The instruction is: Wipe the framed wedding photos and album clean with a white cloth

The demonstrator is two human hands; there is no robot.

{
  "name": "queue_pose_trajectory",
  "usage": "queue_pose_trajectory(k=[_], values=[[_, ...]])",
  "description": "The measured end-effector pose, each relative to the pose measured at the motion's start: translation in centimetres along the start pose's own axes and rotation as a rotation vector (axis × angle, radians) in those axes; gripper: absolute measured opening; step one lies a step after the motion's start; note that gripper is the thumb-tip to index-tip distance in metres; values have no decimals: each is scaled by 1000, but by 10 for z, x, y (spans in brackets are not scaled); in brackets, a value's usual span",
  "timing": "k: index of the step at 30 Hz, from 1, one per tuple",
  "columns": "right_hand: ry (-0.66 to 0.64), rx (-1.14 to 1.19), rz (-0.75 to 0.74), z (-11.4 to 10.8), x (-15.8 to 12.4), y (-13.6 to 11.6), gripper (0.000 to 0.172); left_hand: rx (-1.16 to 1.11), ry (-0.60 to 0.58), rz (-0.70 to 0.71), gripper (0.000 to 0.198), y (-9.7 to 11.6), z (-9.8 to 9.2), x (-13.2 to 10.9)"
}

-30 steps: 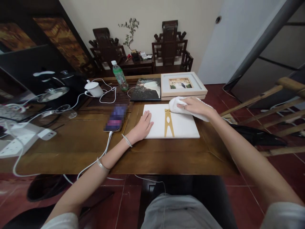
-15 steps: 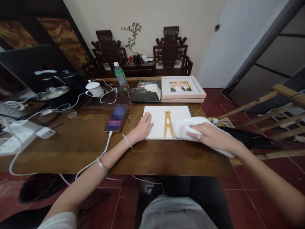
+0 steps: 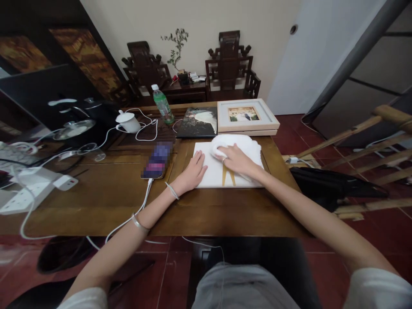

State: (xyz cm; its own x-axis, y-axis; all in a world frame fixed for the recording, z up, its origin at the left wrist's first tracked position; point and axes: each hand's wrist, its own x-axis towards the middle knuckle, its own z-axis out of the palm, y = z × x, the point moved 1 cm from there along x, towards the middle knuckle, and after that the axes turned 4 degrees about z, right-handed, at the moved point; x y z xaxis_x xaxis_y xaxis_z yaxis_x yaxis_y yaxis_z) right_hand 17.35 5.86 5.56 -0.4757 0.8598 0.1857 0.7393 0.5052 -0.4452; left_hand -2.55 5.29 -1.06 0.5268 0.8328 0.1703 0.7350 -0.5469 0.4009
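A flat white panel (image 3: 209, 182) lies on the wooden table in front of me, with a gold figure (image 3: 228, 177) on its face. Only the lower part of that figure shows; cloth and hand cover the top. My left hand (image 3: 193, 171) rests flat on the panel's left edge, fingers stretched out and holding nothing. In my right hand (image 3: 237, 159) is a bunched white towel (image 3: 246, 143), pressed against the upper middle of the panel. The towel's loose end spreads to the right and past the panel's far edge.
Behind the panel lie a dark photo board (image 3: 198, 122) and a pale picture frame (image 3: 247, 113). Leftward are a phone (image 3: 157, 161) on its charging cable, a green-labelled bottle (image 3: 162, 104), a lidded white cup (image 3: 128, 122) and a power strip (image 3: 27, 189). A black bag (image 3: 322, 184) sits to the right.
My right hand has carried the towel from the panel's lower right corner up and left over the gold figure's upper part. The left hand stays in place.
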Motion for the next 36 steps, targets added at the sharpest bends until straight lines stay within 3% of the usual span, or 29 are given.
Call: queue_pose_trajectory(k=[4, 8, 11, 15, 23, 27, 32, 36], values=[[-95, -75, -119, 9, -42, -26, 30, -8, -5, 12, 58, -1, 1, 0], [-174, -49, -168, 3, -89, -51, 34, -2, 16, 27, 55, -3, 3, 1], [-224, -43, -187, -3, -101, -60, 29, 0, 23, 34, 54, -4, 3, 1], [-186, -95, -166, -4, -80, -46, 27, -1, 27, 32, 54, -5, 4, 1], [-59, -235, -21, -1, 8, -4, 28, 3, 45, 32, 55, -5, 4, 1], [-8, -275, 12, 7, 18, -4, 31, 2, 54, 44, 55, -6, 4, 1], [-52, -283, -84, 19, -30, -25, 37, -16, 53, 56, 55, -6, 4, 0], [-127, -197, -143, 13, -81, -52, 36, -11, 45, 38, 54, -6, 5, 1]])
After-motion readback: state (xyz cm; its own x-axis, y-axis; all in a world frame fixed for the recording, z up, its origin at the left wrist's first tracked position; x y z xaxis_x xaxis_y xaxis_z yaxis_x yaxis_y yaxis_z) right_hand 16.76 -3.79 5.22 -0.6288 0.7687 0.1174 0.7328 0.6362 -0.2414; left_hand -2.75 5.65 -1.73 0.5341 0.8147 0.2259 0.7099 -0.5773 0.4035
